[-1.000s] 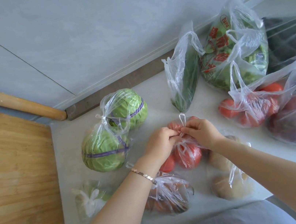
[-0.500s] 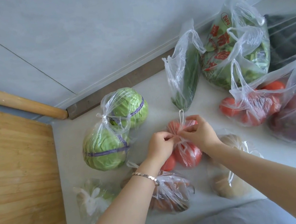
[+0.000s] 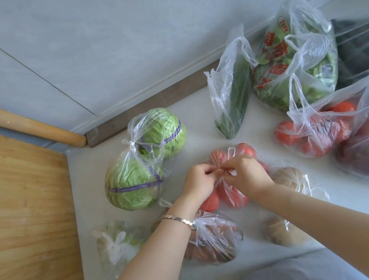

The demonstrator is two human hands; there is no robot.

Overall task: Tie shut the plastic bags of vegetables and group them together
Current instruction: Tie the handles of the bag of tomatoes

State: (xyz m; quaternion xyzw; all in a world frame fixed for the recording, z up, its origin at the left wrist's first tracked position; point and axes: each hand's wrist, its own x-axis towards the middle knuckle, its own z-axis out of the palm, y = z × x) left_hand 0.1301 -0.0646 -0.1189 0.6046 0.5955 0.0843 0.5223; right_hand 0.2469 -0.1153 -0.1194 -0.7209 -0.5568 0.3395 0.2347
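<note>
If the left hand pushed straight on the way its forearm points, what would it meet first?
The right hand, touching it at the handles of the tomato bag; farther along that line, probably the open tomato bag, though depth is unclear.

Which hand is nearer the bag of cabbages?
Left. The left hand works just right of the bag of cabbages; the right hand sits beyond it, farther right.
</note>
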